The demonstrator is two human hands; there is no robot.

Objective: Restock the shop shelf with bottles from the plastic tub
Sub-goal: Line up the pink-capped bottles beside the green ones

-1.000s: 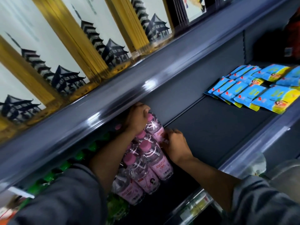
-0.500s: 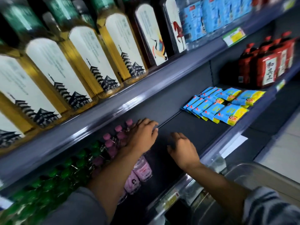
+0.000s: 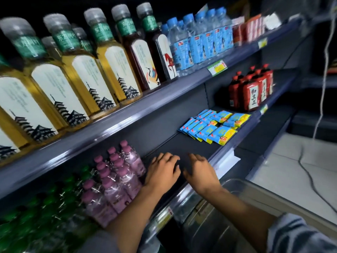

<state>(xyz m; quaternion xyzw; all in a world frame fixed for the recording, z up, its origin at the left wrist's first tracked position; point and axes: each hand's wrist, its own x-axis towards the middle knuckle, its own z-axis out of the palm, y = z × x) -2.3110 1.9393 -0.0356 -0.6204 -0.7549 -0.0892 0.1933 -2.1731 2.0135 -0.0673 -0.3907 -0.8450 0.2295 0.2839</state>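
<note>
1. Head view, shelf (image 3: pixel 191 143): a dark middle shelf board with stock at both ends and a bare stretch between.
2. Head view, pink bottles (image 3: pixel 116 176): a block of pink-capped, pink-labelled bottles standing upright in rows at the left part of the shelf, beside green bottles (image 3: pixel 45 203) farther left. Judged as the stock already put up.
3. Head view, left hand (image 3: pixel 162 172): fingers spread and relaxed, holding nothing, just beside the right edge of the pink block; whether it touches the nearest bottle cannot be told.
4. Head view, right hand (image 3: pixel 200 172): fingers loosely extended, empty, over the bare shelf board near its front lip.
5. Head view, tub (image 3: pixel 235 187): a clear plastic rim shows below the shelf front, under the right forearm; its contents are hidden, so the remaining count cannot be told.
6. Head view, other stock: blue packets (image 3: pixel 213 128) lying flat to the right, red bottles (image 3: pixel 251 92) beyond them, tea bottles (image 3: pixel 76 75) and blue-labelled water bottles (image 3: pixel 198 41) on the shelf above.
7. Progress, judged: one batch is placed; bare shelf remains between the pink block and the packets, so further trips to the tub look likely.
</note>
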